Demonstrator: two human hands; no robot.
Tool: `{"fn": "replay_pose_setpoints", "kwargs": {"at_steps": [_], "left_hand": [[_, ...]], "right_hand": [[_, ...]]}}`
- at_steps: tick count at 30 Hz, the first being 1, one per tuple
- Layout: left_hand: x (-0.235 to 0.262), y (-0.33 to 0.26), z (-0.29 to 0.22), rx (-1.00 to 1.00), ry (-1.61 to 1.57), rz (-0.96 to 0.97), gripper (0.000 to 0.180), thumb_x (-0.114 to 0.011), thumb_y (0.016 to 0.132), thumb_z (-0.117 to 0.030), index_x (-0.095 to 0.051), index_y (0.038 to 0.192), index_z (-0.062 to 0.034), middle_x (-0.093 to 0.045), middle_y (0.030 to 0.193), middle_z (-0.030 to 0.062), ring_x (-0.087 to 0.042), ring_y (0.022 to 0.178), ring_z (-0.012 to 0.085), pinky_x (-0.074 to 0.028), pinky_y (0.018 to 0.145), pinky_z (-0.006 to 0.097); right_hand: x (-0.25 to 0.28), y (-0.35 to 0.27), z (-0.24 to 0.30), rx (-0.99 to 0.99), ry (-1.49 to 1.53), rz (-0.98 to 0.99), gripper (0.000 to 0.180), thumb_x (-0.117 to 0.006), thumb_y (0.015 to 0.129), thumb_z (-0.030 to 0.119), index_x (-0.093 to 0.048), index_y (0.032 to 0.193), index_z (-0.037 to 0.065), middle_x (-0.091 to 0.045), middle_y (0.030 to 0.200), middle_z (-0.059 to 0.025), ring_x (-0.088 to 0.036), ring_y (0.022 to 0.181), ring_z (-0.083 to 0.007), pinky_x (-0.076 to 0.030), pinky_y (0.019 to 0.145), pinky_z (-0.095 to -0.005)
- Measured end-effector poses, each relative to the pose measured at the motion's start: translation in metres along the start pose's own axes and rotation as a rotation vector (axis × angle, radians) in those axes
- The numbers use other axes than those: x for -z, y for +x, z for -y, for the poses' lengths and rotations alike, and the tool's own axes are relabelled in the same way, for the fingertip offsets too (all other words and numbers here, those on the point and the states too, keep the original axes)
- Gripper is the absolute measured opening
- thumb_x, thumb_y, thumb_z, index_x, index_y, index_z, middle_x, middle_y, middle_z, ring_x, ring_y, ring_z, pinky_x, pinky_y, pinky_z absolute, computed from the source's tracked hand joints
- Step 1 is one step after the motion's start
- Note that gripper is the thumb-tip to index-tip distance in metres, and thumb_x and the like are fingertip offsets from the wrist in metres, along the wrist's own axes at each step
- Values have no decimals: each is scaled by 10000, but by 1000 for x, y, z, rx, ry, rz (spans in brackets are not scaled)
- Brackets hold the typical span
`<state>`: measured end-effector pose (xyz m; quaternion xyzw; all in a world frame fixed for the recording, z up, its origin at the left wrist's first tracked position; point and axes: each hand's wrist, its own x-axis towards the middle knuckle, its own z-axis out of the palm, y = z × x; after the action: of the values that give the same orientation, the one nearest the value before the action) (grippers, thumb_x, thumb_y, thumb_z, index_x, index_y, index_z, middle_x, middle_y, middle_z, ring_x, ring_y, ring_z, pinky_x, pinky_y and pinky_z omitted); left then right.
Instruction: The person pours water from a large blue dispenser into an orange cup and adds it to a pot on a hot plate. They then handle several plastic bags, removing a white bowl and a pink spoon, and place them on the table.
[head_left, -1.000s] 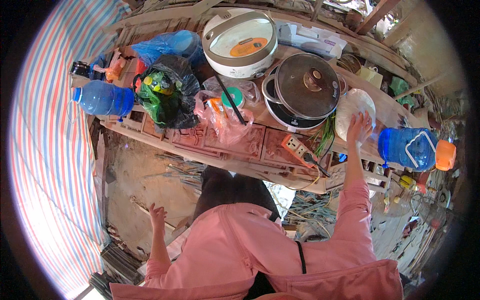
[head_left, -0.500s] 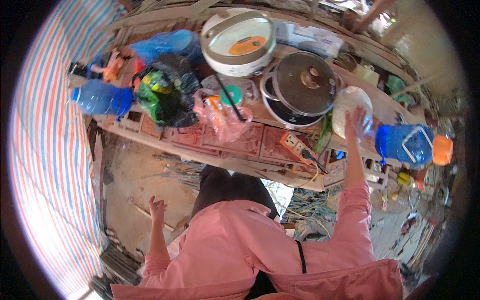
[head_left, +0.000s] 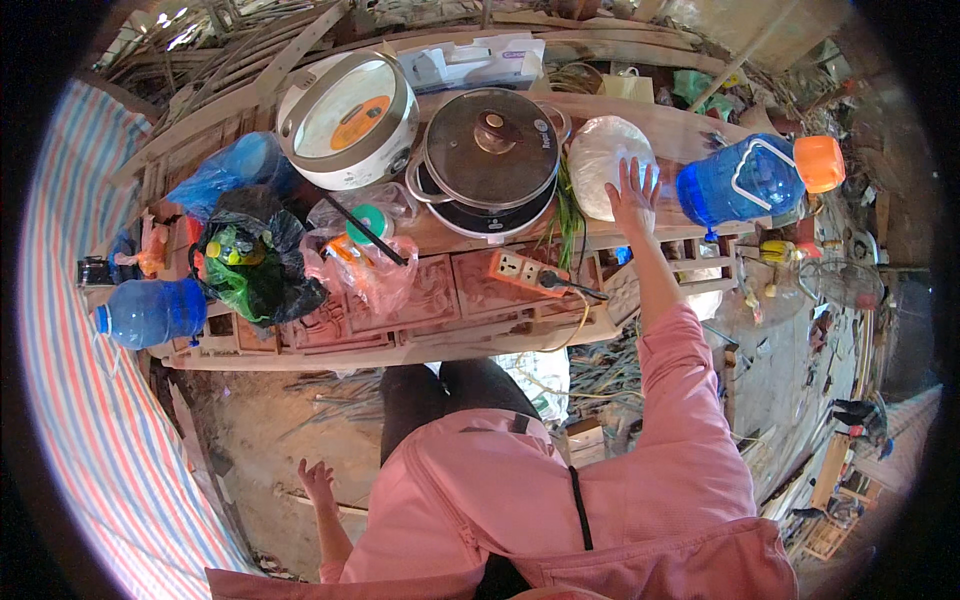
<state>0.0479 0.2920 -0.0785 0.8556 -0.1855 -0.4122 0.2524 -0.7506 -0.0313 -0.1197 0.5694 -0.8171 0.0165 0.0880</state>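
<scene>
My right hand (head_left: 633,198) reaches over the table with its fingers spread. It lies at the near right edge of a rounded whitish bundle (head_left: 603,160), which looks like a filled plastic bag; whether it presses on it I cannot tell. Left of the bundle, long green leaves (head_left: 567,215) hang beside a lidded pot (head_left: 480,160) on a dark cooker. To the right lies a blue water jug (head_left: 730,185) with an orange cap and a white handle. My left hand (head_left: 318,484) hangs low beside my body, away from the table, fingers loosely apart and nothing in them.
A white rice cooker (head_left: 350,125) stands left of the pot. An orange power strip (head_left: 520,270) with a plugged cord lies in front. Farther left are a black plastic bag (head_left: 285,220), a pink bag (head_left: 385,285) and another blue jug (head_left: 150,312). A striped sheet (head_left: 75,300) hangs at the left.
The view has turned to the right, so the table's things sit farther left. My right hand stays at the whitish bundle, now at its near right edge. My left hand still hangs low.
</scene>
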Motion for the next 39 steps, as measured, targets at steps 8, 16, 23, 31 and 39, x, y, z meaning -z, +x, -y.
{"fn": "replay_pose_setpoints", "kwargs": {"at_steps": [8, 16, 23, 31, 39], "left_hand": [[7, -2, 0, 58, 2, -21, 613, -616, 927, -176, -300, 1451, -138, -583, 1123, 89, -628, 866, 176, -496, 697, 320], [-9, -3, 0, 90, -29, 27, 626, -628, 917, -204, -298, 1447, -155, -576, 1134, 90, -619, 908, 190, -487, 747, 342], [-22, 9, -17, 65, 13, 113, 624, -628, 921, -223, -299, 1448, -165, -569, 1161, 95, -607, 942, 195, -479, 768, 350], [-23, 25, -50, -3, 47, 266, 610, -636, 902, -248, -336, 1424, -150, -570, 1173, 80, -601, 991, 201, -477, 781, 336], [-29, 34, -91, -53, 99, 337, 545, -621, 910, -237, -395, 1396, -141, -580, 1176, 70, -610, 982, 183, -478, 792, 324]], "right_hand": [[4, 2, 3, -76, 217, -279, 619, -515, 955, 452, -378, 1473, 144, -320, 1543, -152, -221, 1434, -421, -149, 1148, -599], [47, -67, 44, -151, 542, -310, 401, -630, 911, 290, -561, 1246, 80, -584, 1250, -159, -494, 1205, -357, -331, 1059, -494], [51, -153, 156, -415, 1166, -40, 281, -700, 856, 158, -574, 1080, 44, -648, 833, -126, -623, 706, -246, -491, 654, -366], [48, -178, 241, -528, 1258, 171, 295, -683, 886, 233, -545, 1059, 38, -631, 728, -111, -634, 654, -227, -484, 592, -361], [54, -185, 245, -652, 1575, 135, 250, -644, 928, 212, -580, 1051, 4, -606, 720, -33, -549, 630, -88, -432, 547, -289]]}}
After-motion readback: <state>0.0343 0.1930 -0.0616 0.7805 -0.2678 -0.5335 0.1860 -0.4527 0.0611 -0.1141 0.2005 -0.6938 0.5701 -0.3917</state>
